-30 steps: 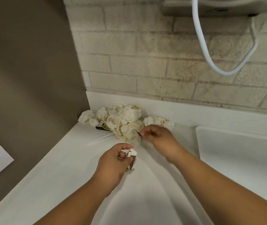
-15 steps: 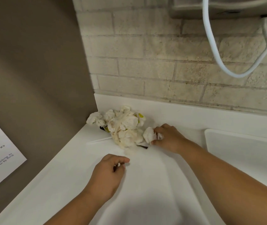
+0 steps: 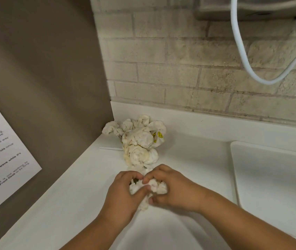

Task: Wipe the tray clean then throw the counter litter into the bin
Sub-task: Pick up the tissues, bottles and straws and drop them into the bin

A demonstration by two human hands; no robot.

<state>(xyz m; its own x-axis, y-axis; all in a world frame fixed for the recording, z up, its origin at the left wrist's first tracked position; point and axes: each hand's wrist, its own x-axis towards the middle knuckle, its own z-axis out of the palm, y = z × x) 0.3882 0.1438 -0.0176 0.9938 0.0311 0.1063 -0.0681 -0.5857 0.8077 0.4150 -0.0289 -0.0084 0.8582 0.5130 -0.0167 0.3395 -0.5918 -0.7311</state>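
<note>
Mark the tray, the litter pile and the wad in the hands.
tray (image 3: 273, 186), head view, bare flat base.
litter pile (image 3: 141, 139), head view, middle crumpled napkin.
wad (image 3: 158, 187), head view, its exposed white middle.

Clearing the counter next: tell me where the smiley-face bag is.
Head view: the smiley-face bag lies at the right edge of the napkin pile, in the back left corner of the counter.

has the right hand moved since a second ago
Yes. The right hand has drawn back from the litter pile by the backsplash toward the person, and now meets the left hand on a wad.
</note>
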